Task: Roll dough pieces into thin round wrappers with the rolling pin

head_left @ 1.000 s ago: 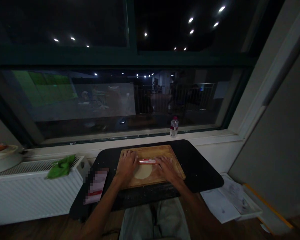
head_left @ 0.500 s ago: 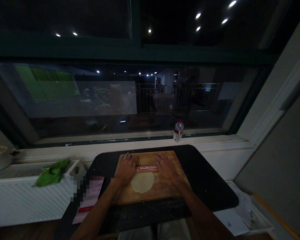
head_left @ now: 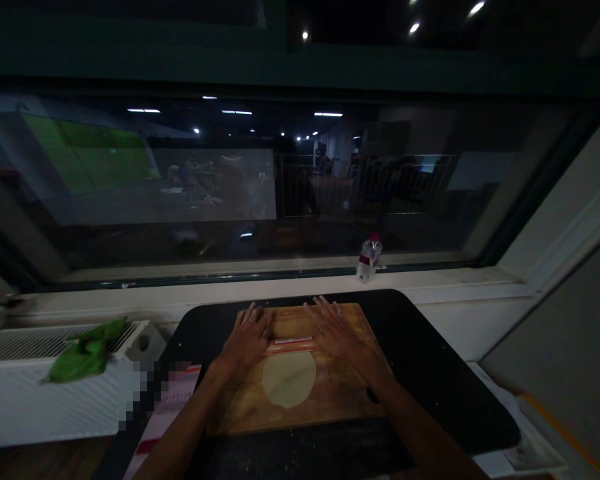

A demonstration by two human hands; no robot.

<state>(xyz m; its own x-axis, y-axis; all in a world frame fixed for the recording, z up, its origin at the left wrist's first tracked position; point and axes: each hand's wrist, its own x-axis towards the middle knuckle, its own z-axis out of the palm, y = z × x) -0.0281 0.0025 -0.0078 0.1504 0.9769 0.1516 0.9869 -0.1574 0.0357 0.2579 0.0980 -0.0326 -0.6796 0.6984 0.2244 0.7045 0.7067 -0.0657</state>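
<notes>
A pale flat round of dough lies on a wooden board on a black table. A red-and-white rolling pin rests across the far edge of the dough. My left hand lies flat on the pin's left end with its fingers stretched forward. My right hand lies flat on the right end, fingers spread.
A small water bottle stands on the window sill behind the table. A green cloth lies on the white radiator at the left. A pink-and-white packet sits at the table's left edge. Papers lie at the lower right.
The pin has rolled away from me to the dough's far edge, and my hands have slid forward over it. More of the dough shows. The camera has tilted down.
</notes>
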